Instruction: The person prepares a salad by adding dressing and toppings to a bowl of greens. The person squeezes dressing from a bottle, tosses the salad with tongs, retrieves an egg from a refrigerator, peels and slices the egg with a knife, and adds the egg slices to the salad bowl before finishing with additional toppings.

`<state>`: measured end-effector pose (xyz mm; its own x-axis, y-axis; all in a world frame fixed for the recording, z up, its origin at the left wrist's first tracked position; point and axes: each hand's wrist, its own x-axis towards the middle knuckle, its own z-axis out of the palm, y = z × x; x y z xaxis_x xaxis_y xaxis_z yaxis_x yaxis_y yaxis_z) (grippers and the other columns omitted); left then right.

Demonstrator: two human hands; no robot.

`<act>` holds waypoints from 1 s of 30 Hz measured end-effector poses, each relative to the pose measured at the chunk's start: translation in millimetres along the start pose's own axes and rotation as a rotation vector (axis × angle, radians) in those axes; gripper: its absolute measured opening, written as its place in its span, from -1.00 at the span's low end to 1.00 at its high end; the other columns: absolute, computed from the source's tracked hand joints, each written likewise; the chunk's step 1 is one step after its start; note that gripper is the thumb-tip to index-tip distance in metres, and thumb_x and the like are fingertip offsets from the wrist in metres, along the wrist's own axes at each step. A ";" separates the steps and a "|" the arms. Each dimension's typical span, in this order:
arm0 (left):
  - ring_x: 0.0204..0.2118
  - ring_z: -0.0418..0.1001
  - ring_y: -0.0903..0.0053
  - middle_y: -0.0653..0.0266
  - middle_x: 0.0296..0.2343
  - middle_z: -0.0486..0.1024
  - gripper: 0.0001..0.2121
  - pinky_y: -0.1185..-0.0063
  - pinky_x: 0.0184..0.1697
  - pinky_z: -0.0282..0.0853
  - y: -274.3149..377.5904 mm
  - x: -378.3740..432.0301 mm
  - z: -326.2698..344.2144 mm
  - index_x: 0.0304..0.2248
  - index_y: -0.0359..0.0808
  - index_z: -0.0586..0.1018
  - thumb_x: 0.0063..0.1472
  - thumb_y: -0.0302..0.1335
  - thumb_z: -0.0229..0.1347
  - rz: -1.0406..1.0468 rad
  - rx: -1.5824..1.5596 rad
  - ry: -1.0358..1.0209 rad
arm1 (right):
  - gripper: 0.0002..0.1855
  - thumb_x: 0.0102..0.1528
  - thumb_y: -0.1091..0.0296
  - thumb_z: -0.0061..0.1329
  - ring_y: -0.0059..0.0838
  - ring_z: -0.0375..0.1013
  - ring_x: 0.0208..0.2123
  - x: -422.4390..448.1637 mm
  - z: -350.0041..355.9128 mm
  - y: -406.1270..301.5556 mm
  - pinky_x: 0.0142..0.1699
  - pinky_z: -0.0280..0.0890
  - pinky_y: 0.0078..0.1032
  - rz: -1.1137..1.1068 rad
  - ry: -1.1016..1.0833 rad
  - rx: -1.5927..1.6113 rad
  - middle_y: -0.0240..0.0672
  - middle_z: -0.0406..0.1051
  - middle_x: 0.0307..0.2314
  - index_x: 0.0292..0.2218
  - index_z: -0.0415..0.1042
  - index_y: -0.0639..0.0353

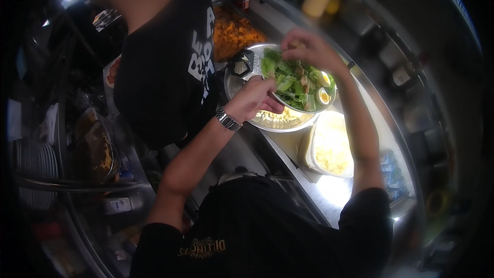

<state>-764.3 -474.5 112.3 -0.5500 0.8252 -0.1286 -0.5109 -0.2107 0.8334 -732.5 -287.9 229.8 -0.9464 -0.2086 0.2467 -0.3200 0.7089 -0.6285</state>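
Note:
My left hand [256, 98], with a metal-band watch at the wrist, grips the near rim of a bowl of salad [293, 81]. Green lettuce leaves, tan pieces and halved boiled eggs [323, 95] fill it. Over its far side hovers my right hand [308, 52], fingers bent down. A tan bit shows by the fingertips, but whether they pinch it is unclear. Beneath the salad is a wide metal bowl [266, 126] holding pale grated food, likely cheese [283, 115]. A black-framed grater [243, 63] rests at the metal bowl's left side.
Close on the left stands a person in a black T-shirt [166, 54]. A tray of orange-brown food [235, 33] lies beyond the bowls. Nearer me, a white tub of pale shredded food [332, 150] sits on the brightly lit counter. Stacked plates [36, 173] are at far left.

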 end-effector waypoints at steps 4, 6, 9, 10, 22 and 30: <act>-0.56 0.54 0.30 -0.02 -0.42 0.44 -0.74 0.48 -0.47 0.54 -2.5 -8.6 -2.2 -0.28 -0.58 0.31 0.11 -0.50 -0.12 -0.006 -0.009 -0.006 | -0.87 0.02 0.34 0.08 -0.59 0.37 -0.28 12.2 -5.2 17.9 -0.10 0.24 -0.58 0.063 -0.059 0.028 -0.44 0.40 -0.38 -0.35 0.48 0.11; -0.55 0.54 0.30 -0.01 -0.41 0.44 -0.73 0.48 -0.47 0.53 -1.1 -14.2 -2.8 -0.24 -0.57 0.30 0.11 -0.51 -0.13 -0.055 0.015 -0.009 | -0.86 0.06 0.32 0.03 -0.59 0.38 -0.25 13.3 -6.9 24.1 -0.11 0.26 -0.59 0.082 -0.076 -0.039 -0.43 0.42 -0.35 -0.30 0.48 0.10; -0.54 0.54 0.29 -0.02 -0.40 0.43 -0.72 0.48 -0.46 0.53 0.3 -21.5 -3.5 -0.21 -0.56 0.29 0.12 -0.51 -0.14 -0.038 0.020 -0.017 | -0.85 0.10 0.30 -0.02 -0.71 0.37 -0.38 11.4 -10.5 30.0 -0.21 0.25 -0.63 0.095 -0.046 0.166 -0.49 0.41 -0.47 -0.31 0.45 0.15; -0.54 0.54 0.29 -0.02 -0.40 0.43 -0.72 0.48 -0.46 0.53 -1.0 -22.7 -6.1 -0.21 -0.56 0.29 0.12 -0.51 -0.14 -0.039 0.021 -0.018 | -0.85 0.10 0.30 -0.02 -0.71 0.37 -0.38 10.1 -13.1 28.9 -0.21 0.25 -0.63 0.095 -0.044 0.166 -0.49 0.41 -0.47 -0.31 0.45 0.15; -0.53 0.53 0.30 0.03 -0.33 0.40 -0.69 0.49 -0.44 0.51 2.0 -39.3 -11.8 -0.13 -0.50 0.22 0.13 -0.55 -0.16 -0.050 -0.006 0.040 | -0.78 0.19 0.29 -0.23 -0.64 0.38 -0.32 -2.4 -10.5 2.0 -0.19 0.31 -0.61 0.248 0.025 0.027 -0.44 0.41 -0.39 -0.25 0.41 0.16; -0.53 0.53 0.34 0.08 -0.35 0.40 -0.73 0.51 -0.43 0.51 -8.7 -35.9 -8.5 -0.16 -0.47 0.26 0.15 -0.53 -0.17 -0.060 0.005 0.040 | -0.78 0.11 0.33 -0.35 -0.39 0.25 -0.20 -5.5 40.7 -12.6 -0.05 0.16 -0.43 -0.308 -0.094 -0.151 -0.23 0.18 -0.34 -0.30 0.29 0.23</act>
<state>-745.7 -506.7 105.1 -0.5445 0.8145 -0.2001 -0.5410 -0.1587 0.8259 -725.1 -323.1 206.4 -0.8085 -0.4845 0.3341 -0.5878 0.6933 -0.4169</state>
